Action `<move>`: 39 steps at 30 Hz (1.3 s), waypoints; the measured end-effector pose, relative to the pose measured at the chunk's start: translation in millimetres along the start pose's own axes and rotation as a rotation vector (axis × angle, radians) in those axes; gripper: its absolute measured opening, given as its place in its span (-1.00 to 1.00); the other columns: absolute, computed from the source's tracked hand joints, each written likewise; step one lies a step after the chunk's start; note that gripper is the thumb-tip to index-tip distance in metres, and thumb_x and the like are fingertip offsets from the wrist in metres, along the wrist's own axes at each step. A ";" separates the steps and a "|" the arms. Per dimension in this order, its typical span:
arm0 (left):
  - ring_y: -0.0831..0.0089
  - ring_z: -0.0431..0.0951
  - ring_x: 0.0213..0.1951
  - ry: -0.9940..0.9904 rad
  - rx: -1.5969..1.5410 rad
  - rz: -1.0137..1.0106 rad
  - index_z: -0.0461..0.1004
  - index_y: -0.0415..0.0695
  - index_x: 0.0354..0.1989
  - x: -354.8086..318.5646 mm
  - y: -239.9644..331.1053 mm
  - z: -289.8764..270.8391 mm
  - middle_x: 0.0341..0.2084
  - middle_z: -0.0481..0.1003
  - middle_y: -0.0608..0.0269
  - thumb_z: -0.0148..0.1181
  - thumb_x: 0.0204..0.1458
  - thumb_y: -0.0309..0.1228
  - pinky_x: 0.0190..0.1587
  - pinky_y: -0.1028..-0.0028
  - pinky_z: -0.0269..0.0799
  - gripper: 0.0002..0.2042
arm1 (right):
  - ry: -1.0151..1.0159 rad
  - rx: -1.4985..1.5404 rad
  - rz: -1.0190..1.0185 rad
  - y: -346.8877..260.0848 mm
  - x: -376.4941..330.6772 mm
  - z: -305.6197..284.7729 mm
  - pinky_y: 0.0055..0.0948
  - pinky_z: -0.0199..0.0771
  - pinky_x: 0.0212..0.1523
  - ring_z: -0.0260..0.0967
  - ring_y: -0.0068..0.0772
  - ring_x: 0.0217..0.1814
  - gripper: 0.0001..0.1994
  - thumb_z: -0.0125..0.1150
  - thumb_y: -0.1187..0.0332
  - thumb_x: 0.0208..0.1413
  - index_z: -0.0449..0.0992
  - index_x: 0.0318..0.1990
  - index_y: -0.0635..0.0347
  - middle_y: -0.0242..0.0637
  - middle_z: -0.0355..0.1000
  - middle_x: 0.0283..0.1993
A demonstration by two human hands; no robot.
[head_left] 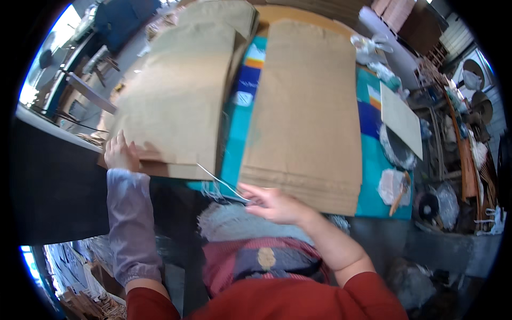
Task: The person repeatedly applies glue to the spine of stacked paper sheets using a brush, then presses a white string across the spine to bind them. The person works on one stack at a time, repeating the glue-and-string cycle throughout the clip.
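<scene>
While the left hand (120, 153) lies flat on one brown paper stack (176, 101), the right hand (272, 204) pinches white cord (218, 181) beside another stack (306, 112).

The right hand (274, 204) is smeared by motion, so its fingertips cannot be told apart, and whether they pinch the white cord (221, 182) is unclear. The left hand (120, 153) lies flat on the left stack of brown paper sheets (178, 101), its wrist hidden under a pale sleeve cover (128, 224). The right stack of brown paper sheets (306, 112) is blurred — single sheets show only at its near edge. The shelves (458, 138) at the right hold clutter too small and bent to name.
</scene>
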State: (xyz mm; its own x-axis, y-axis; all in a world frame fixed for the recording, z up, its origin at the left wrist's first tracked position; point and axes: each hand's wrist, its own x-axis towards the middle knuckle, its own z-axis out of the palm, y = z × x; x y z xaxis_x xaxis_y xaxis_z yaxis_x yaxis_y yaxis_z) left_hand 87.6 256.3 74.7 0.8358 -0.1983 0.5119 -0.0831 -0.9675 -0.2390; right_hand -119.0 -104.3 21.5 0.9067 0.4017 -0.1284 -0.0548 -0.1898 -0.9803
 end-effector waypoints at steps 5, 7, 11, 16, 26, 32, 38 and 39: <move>0.13 0.48 -0.45 -0.238 -0.694 0.337 0.49 -0.16 -0.46 -119.2 124.6 -33.9 -0.54 0.47 0.10 0.18 -0.17 -0.52 -0.41 0.23 0.39 -0.93 | 0.682 -0.869 0.083 32.6 -187.4 -127.1 -0.28 0.46 -0.22 0.47 -0.14 -0.24 -0.82 0.11 0.53 -0.03 0.60 -0.28 0.18 -0.13 0.51 -0.32; 0.19 0.46 -0.52 -0.412 -0.997 0.681 0.49 -0.13 -0.63 -157.8 171.9 -48.0 -0.65 0.41 0.18 0.23 -0.28 -0.53 -0.47 0.26 0.37 -0.96 | 0.890 -1.306 0.489 38.7 -254.8 -163.3 -0.23 0.43 -0.24 0.42 -0.13 -0.25 -0.73 0.06 0.56 -0.01 0.57 -0.15 0.10 -0.16 0.42 -0.31; 0.18 0.52 -0.39 -0.726 -0.788 0.921 0.50 -0.14 -0.52 -217.5 223.8 -37.3 -0.46 0.48 0.14 0.26 -0.23 -0.37 -0.31 0.28 0.46 -0.86 | 0.668 -1.485 0.771 38.3 -308.3 -179.1 -0.23 0.40 -0.26 0.40 -0.15 -0.23 -0.61 0.10 0.56 -0.03 0.49 0.00 0.04 -0.22 0.32 -0.28; 0.13 0.55 -0.31 -0.932 -0.678 0.942 0.51 -0.12 -0.40 -226.5 221.3 -26.0 -0.38 0.52 0.12 0.21 -0.14 -0.27 -0.29 0.25 0.49 -0.80 | 0.934 -1.289 0.251 39.2 -302.5 -180.8 -0.35 0.41 -0.37 0.40 -0.27 -0.37 -0.76 0.19 0.55 -0.02 0.48 -0.15 0.15 -0.27 0.37 -0.40; 0.21 0.43 -0.17 -0.332 -0.733 0.617 0.46 -0.22 -0.41 -146.9 226.1 -94.3 -0.16 0.47 0.11 0.09 -0.21 -0.49 -0.13 0.31 0.33 -0.85 | 1.051 -0.085 -0.218 -9.9 -85.9 -99.2 -0.64 0.32 -0.54 0.32 -0.70 -0.54 -0.92 0.20 0.48 0.08 0.53 -0.42 0.28 -0.48 0.41 -0.55; 0.25 0.36 -0.02 -0.436 -0.601 0.675 0.45 -0.25 -0.37 -102.8 257.2 -64.0 0.12 0.33 -0.04 0.05 -0.19 -0.47 0.02 0.36 0.27 -0.82 | 0.895 -0.127 -0.155 9.5 23.5 -78.4 -0.46 0.33 -0.59 0.37 -0.48 -0.65 -0.80 0.24 0.41 0.00 0.47 -0.60 0.28 -0.30 0.40 -0.69; 0.25 0.33 0.02 -0.591 -0.451 0.713 0.51 -0.25 -0.27 -102.9 267.9 -54.2 0.12 0.31 -0.04 0.06 -0.15 -0.40 0.04 0.40 0.25 -0.73 | 0.945 -0.702 0.174 17.3 -32.1 -117.3 -0.47 0.28 -0.64 0.37 -0.56 -0.67 -0.79 0.24 0.38 -0.01 0.48 -0.61 0.27 -0.30 0.38 -0.73; 0.25 0.33 0.02 -0.593 -0.471 0.716 0.51 -0.25 -0.27 -102.3 269.4 -53.4 0.12 0.31 -0.04 0.06 -0.15 -0.40 0.04 0.40 0.25 -0.73 | 1.022 -0.775 0.168 24.3 -48.9 -128.0 -0.45 0.27 -0.65 0.37 -0.45 -0.70 -0.80 0.23 0.41 -0.05 0.46 -0.64 0.29 -0.24 0.37 -0.73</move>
State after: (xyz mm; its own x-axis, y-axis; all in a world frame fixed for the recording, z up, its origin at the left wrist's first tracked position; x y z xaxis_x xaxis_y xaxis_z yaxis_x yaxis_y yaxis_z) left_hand -49.2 7.5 2.0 0.6297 -0.7641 -0.1403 -0.7613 -0.6429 0.0841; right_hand -111.1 -243.3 23.2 0.8377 -0.4757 0.2683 -0.2554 -0.7754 -0.5775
